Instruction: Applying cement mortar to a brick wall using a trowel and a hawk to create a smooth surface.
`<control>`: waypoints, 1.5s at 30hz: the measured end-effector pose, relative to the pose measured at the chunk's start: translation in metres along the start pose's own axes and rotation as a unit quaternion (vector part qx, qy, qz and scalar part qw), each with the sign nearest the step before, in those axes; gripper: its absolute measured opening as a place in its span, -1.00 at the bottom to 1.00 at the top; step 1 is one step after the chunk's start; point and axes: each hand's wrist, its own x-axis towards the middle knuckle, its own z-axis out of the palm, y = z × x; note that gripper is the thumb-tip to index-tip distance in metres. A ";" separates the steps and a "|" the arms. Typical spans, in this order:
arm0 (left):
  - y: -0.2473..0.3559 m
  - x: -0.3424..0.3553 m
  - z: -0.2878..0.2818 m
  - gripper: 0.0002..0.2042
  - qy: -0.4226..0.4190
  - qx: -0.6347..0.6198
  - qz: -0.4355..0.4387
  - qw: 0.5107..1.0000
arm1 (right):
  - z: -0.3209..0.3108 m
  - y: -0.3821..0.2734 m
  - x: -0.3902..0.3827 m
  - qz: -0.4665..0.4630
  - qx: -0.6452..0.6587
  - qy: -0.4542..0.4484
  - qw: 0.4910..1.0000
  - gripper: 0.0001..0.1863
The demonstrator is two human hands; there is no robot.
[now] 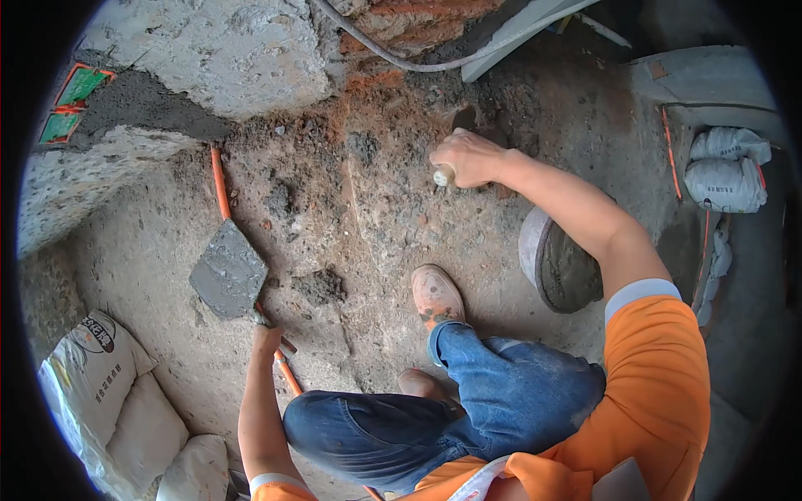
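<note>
Two bare hands work above a rough, gritty floor (368, 351), each with something in its grip. On the floor's left side the left hand (265, 330) appears closed on a mortar-coated board (230, 269) at the corner nearest the body, though most of the fingers are hidden and I cannot tell whether a handle sits beneath. An orange conduit (220, 184) runs toward the board's far corner. The board itself is probably stiff, but its wet-looking grey coat likely adds weight and leaves the rim slick, so a firm hold from below, near the middle, should balance it better than a pinch at one corner. Toward the floor's far edge, the right hand (470, 159) is wrapped around the pale, round-ended handle of a hand tool (444, 176); a dark shape beyond the knuckles may be its blade. It looks light and rigid, best taken by that handle. Nearer the floor's right edge, beside the right forearm, stands a bucket (530, 250) with grey mix (568, 271) inside, likely heavy and best gripped at opposite sides of its rim. Crumbly clumps (319, 286) lie near the board; white sacks (100, 376) fill the floor's near left corner.
</note>
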 end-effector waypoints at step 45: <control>-0.009 0.006 -0.005 -0.50 0.041 0.068 0.005 0.997 | 0.040 -0.115 0.050 -0.105 0.016 0.312 0.944 -0.89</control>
